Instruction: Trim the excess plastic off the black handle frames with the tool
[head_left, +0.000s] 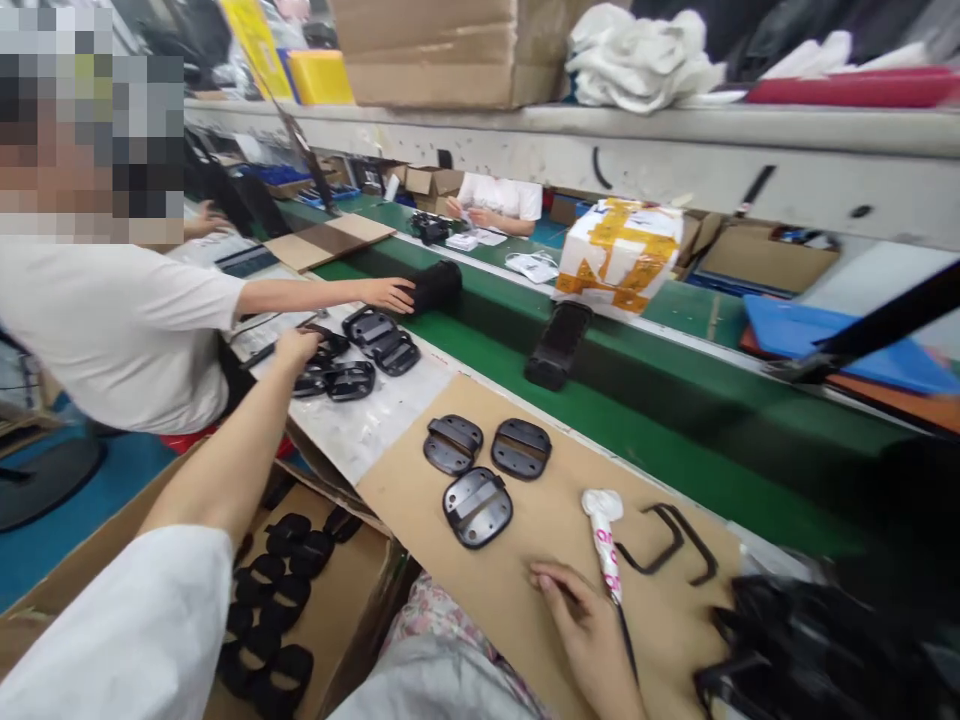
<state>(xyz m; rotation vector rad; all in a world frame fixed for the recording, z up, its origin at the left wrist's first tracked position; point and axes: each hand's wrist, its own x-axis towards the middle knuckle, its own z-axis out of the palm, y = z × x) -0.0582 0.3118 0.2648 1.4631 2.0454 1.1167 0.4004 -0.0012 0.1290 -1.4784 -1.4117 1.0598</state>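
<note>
Fingers of our right hand (591,635) curled loosely, slightly apart, near the white-wrapped tool (603,545); our left hand (298,345) was at black plates (351,381), grip unclear.

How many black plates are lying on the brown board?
3: the back left plate, the back right plate, and the front plate, nearest the camera.

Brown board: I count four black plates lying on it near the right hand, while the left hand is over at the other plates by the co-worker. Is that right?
Not four: the head view shows three black plates on the brown board near the right hand. The left hand is over at the other plates by the co-worker, as you say.
</note>
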